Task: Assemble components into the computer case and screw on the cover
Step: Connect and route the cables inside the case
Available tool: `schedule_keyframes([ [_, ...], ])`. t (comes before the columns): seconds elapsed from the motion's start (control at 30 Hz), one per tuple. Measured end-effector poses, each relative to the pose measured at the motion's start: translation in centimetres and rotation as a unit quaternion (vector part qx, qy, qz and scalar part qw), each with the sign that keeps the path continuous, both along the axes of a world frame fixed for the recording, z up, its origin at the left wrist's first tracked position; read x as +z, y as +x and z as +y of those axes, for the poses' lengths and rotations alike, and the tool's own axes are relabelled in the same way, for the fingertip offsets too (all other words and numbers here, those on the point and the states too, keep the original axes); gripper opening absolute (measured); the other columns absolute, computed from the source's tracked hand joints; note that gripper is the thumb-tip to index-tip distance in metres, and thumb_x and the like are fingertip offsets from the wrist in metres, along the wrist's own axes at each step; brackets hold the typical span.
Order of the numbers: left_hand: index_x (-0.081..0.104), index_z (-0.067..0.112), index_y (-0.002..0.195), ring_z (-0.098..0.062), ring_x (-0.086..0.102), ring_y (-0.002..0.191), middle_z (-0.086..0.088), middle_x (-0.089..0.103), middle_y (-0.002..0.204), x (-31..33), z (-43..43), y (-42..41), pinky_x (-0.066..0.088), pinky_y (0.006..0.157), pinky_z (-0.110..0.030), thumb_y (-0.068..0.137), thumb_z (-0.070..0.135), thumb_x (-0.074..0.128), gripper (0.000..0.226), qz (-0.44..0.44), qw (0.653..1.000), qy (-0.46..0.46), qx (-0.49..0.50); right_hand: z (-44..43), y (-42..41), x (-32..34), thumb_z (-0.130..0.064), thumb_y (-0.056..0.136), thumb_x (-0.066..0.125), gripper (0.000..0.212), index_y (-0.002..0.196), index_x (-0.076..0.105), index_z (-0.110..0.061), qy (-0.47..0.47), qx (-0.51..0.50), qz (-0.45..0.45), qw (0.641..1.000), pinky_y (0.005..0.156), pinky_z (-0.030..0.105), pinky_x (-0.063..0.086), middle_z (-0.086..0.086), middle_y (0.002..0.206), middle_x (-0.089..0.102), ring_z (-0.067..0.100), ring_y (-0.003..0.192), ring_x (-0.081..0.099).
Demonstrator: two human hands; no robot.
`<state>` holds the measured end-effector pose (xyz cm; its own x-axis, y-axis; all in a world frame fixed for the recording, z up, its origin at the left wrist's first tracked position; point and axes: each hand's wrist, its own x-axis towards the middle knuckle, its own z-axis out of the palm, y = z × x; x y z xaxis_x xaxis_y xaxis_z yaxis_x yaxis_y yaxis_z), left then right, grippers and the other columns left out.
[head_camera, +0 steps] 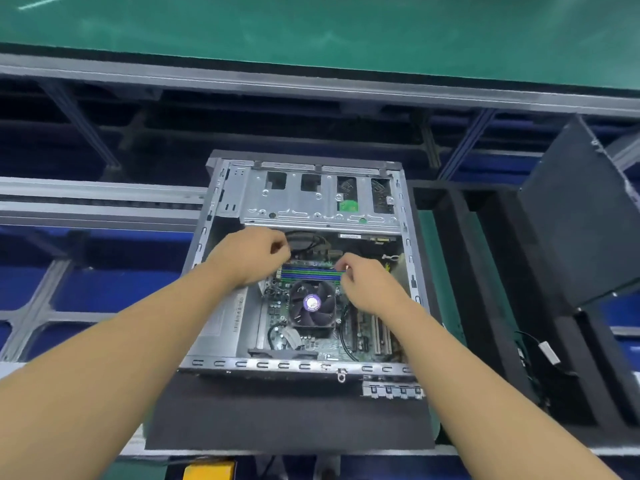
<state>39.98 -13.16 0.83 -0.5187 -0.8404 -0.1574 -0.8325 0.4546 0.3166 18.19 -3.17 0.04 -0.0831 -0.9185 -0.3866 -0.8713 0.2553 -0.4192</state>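
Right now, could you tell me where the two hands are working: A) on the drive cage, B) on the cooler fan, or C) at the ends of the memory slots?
C: the left hand and right hand sit at opposite ends of the blue-and-green memory slots.

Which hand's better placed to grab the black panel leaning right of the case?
Right, likely. The right hand sits at the right end of the memory slots, nearer the black panel; the left hand is at their left end and must cross the case.
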Motion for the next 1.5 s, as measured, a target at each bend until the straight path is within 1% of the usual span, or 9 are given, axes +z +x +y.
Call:
schedule_keyframes([
  [0.13, 0.064, 0.035, 0.089, -0.003, 0.054, 0.059, 0.019, 0.058, 0.064, 0.2, 0.5, 0.1, 0.036, 0.052, -0.023, 0.09, 0.042, 0.041, 0.024, 0.054, 0.998, -0.031, 0.02, 0.5, 0.6, -0.7, -0.018, 0.104, 0.043, 0.032, 0.133, 0.055, -0.023, -0.023, 0.048, -0.007, 0.999, 0.059, 0.03, 0.039, 0.0, 0.121, 0.063, 0.002, 0.062, 0.046],
  [0.33, 0.064, 0.039, 0.103, 0.004, 0.051, 0.058, 0.019, 0.059, 0.061, -0.3, 0.3, 0.3, 0.033, 0.051, -0.02, 0.089, 0.041, 0.041, 0.027, 0.071, 0.997, -0.025, 0.02, 0.6, 0.7, -1.5, -0.035, 0.102, 0.055, 0.038, 0.138, 0.049, -0.023, -0.011, 0.103, -0.018, 0.994, 0.081, 0.038, 0.051, -0.004, 0.121, 0.043, 0.015, 0.086, 0.057],
  [0.53, 0.064, 0.038, 0.12, -0.017, 0.063, 0.099, 0.008, 0.07, 0.115, -0.8, -0.4, -0.1, 0.046, 0.074, -0.03, 0.087, 0.046, 0.037, 0.043, 0.015, 1.0, -0.006, -0.023, 0.6, 1.2, -1.8, -0.055, 0.09, 0.067, 0.076, 0.15, 0.037, -0.02, 0.023, 0.158, -0.034, 0.987, 0.1, 0.038, 0.04, 0.004, 0.138, 0.041, 0.021, 0.129, 0.035],
  [0.63, 0.063, 0.039, 0.119, -0.015, 0.061, 0.092, 0.007, 0.068, 0.113, -0.6, -0.5, -0.3, 0.049, 0.076, -0.033, 0.087, 0.045, 0.039, 0.04, -0.012, 0.999, 0.04, -0.009, 0.5, 1.6, -1.7, -0.054, 0.087, 0.071, 0.082, 0.152, 0.034, -0.02, 0.037, 0.171, -0.045, 0.984, 0.106, 0.04, 0.037, 0.004, 0.141, 0.038, 0.021, 0.132, 0.029],
  [0.8, 0.066, 0.04, 0.107, -0.001, 0.053, 0.064, 0.022, 0.058, 0.073, -0.5, -0.1, 0.0, 0.043, 0.063, -0.029, 0.086, 0.042, 0.042, 0.032, 0.02, 0.998, 0.028, 0.046, 0.7, 1.6, -1.0, -0.027, 0.094, 0.067, 0.022, 0.11, 0.052, -0.023, -0.083, 0.162, -0.079, 0.98, 0.088, 0.034, 0.043, -0.005, 0.11, 0.047, 0.014, 0.102, 0.039],
  [0.9, 0.067, 0.04, 0.104, 0.001, 0.05, 0.059, 0.024, 0.053, 0.064, -0.4, 0.0, 0.0, 0.039, 0.059, -0.028, 0.087, 0.041, 0.043, 0.029, 0.022, 0.998, 0.017, 0.049, 1.2, 1.9, -0.4, -0.024, 0.096, 0.061, 0.007, 0.092, 0.056, -0.028, -0.06, 0.169, -0.084, 0.98, 0.073, 0.039, 0.055, -0.011, 0.076, 0.06, 0.013, 0.072, 0.056],
  [1.17, 0.067, 0.038, 0.105, -0.01, 0.054, 0.068, 0.023, 0.051, 0.071, -0.4, -0.1, 0.1, 0.042, 0.066, -0.03, 0.089, 0.038, 0.045, 0.028, 0.034, 0.998, 0.025, 0.042, 1.0, 4.1, -0.2, -0.03, 0.101, 0.06, 0.018, 0.099, 0.076, -0.022, 0.046, 0.29, -0.078, 0.953, 0.07, 0.024, 0.05, -0.017, 0.062, 0.063, -0.003, 0.06, 0.059],
  [1.27, 0.068, 0.038, 0.104, -0.007, 0.052, 0.065, 0.023, 0.051, 0.071, -0.4, -0.1, 0.0, 0.043, 0.066, -0.03, 0.088, 0.038, 0.044, 0.029, 0.04, 0.998, 0.024, 0.044, 0.7, 3.7, -0.2, -0.034, 0.102, 0.06, 0.018, 0.098, 0.076, -0.025, 0.086, 0.283, -0.089, 0.951, 0.071, 0.008, 0.038, -0.015, 0.067, 0.073, -0.001, 0.061, 0.065],
  [1.5, 0.067, 0.039, 0.105, 0.003, 0.046, 0.058, 0.028, 0.048, 0.07, -0.8, -0.4, 0.1, 0.039, 0.061, -0.027, 0.088, 0.036, 0.045, 0.028, 0.047, 0.996, 0.046, 0.057, 1.2, 1.6, 0.0, -0.027, 0.098, 0.059, 0.023, 0.082, 0.073, -0.017, 0.203, 0.189, -0.089, 0.957, 0.059, 0.011, 0.049, -0.012, 0.066, 0.074, 0.0, 0.055, 0.067],
])
